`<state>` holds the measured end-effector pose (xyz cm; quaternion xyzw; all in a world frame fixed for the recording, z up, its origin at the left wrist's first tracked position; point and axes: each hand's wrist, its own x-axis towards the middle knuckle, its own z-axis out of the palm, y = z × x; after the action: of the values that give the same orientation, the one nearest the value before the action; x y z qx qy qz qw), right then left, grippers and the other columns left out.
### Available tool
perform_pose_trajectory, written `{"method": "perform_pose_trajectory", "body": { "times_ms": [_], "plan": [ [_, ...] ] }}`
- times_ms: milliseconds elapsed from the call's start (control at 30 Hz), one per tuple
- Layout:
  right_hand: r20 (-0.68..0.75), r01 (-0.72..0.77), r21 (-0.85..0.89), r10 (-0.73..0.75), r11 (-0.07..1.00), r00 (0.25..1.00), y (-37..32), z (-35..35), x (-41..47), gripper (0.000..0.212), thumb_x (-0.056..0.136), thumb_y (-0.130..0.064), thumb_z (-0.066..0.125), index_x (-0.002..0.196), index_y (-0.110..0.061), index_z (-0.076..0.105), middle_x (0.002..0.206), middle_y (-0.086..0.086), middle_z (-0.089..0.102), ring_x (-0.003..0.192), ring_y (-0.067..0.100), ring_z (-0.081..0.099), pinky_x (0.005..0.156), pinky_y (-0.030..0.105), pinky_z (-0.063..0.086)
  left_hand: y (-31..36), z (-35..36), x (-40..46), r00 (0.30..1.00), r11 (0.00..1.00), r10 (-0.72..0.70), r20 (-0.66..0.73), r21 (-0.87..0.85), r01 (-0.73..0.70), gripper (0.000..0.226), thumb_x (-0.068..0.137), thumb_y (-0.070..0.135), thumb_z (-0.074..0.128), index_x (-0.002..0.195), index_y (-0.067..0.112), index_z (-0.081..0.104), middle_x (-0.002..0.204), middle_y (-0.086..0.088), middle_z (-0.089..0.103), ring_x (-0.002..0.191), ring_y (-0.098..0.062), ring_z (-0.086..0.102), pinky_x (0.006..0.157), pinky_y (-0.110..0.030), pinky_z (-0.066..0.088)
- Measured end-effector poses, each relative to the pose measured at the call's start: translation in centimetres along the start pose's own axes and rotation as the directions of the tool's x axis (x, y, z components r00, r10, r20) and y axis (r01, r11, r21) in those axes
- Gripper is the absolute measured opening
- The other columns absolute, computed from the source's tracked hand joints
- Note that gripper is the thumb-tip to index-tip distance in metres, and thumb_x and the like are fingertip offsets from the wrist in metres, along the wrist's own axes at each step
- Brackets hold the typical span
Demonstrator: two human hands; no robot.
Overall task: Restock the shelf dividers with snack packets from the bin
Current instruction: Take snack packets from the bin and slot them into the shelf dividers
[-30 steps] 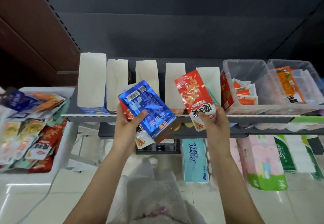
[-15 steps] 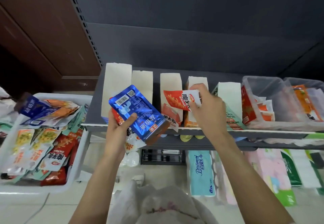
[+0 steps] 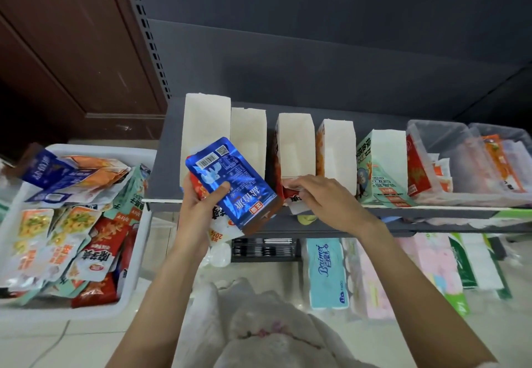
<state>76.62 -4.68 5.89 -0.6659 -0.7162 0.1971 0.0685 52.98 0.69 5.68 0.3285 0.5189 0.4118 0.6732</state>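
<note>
Dark grey shelving (image 3: 288, 85) fills the wall, a row of white card dividers (image 3: 296, 148) along its ledge, a white bin (image 3: 138, 241) of snack packets at the left. Those foil packets look light, floppy and slick, best pinched by an edge. Her left hand (image 3: 198, 209) clasps the blue packet (image 3: 233, 186) with others behind; her right hand (image 3: 325, 200) pinches a red packet (image 3: 290, 193) at a divider's mouth.

"baimei" is printed on the light blue tissue pack (image 3: 326, 274); "20%" shows on the white packet corner (image 3: 223, 230).

Blue packet (image 3: 234, 184) in left hand (image 3: 198, 206)
</note>
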Motion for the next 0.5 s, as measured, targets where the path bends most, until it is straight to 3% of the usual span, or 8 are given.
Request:
{"method": "perform_pose_trajectory", "body": {
  "times_ms": [200, 333, 400, 433, 500],
  "plan": [
    [0.077, -0.040, -0.028, 0.042, 0.999, 0.996, -0.5, 0.5, -0.6, 0.039, 0.088, -0.010, 0.052, 0.125, -0.017, 0.055, 0.126, 0.002, 0.058, 0.111, 0.024, 0.053, 0.090, 0.035, 0.042, 0.0, 0.0, -0.4, 0.998, 1.000, -0.019, 0.053, 0.026, 0.017, 0.055, 0.084, 0.013, 0.067, 0.133, 0.025, 0.046, 0.116, 0.001, 0.065, 0.093, -0.006, 0.064, 0.056, -0.010, 0.049],
    [-0.068, -0.059, 0.079, 0.065, 0.995, 0.996, -1.7, -0.3, -0.9, 0.037, 0.094, -0.013, 0.048, 0.130, -0.021, 0.052, 0.129, 0.002, 0.057, 0.118, 0.023, 0.050, 0.096, 0.034, 0.040, 0.1, 0.1, -0.4, 0.996, 0.999, -0.027, 0.083, 0.045, 0.023, 0.054, 0.084, 0.013, 0.068, 0.132, 0.025, 0.046, 0.114, 0.002, 0.065, 0.087, -0.002, 0.065, 0.055, -0.011, 0.049],
    [-0.094, -0.019, 0.259, 0.045, 0.966, 0.995, -3.4, -0.9, -1.1, 0.052, 0.093, -0.016, 0.055, 0.140, -0.031, 0.039, 0.145, -0.005, 0.040, 0.134, 0.013, 0.034, 0.108, 0.029, 0.031, 0.2, 0.1, -0.4, 0.995, 0.998, -0.028, 0.094, 0.057, 0.022, 0.054, 0.084, 0.013, 0.068, 0.131, 0.026, 0.046, 0.113, 0.003, 0.066, 0.085, -0.002, 0.066, 0.056, -0.011, 0.050],
    [-0.079, 0.037, 0.248, -0.018, 0.968, 0.997, -4.4, -1.1, -1.2, 0.065, 0.090, -0.014, 0.059, 0.144, -0.037, 0.030, 0.152, -0.009, 0.027, 0.140, 0.009, 0.021, 0.113, 0.029, 0.022, 0.3, 0.1, -0.4, 0.995, 0.998, -0.024, 0.102, 0.062, 0.018, 0.054, 0.084, 0.012, 0.068, 0.131, 0.026, 0.047, 0.112, 0.003, 0.066, 0.084, -0.002, 0.067, 0.057, -0.012, 0.050],
    [-0.032, 0.179, 0.047, -0.178, 0.983, 0.983, -6.0, -0.4, -1.0, 0.084, 0.085, -0.009, 0.061, 0.147, -0.043, 0.016, 0.158, -0.014, 0.006, 0.145, 0.007, 0.001, 0.116, 0.030, 0.007, 0.3, 0.0, -0.4, 0.991, 0.997, -0.001, 0.133, 0.071, -0.008, 0.053, 0.084, 0.008, 0.067, 0.130, 0.024, 0.046, 0.112, 0.001, 0.067, 0.087, -0.004, 0.068, 0.062, -0.015, 0.052]
  ]
}}
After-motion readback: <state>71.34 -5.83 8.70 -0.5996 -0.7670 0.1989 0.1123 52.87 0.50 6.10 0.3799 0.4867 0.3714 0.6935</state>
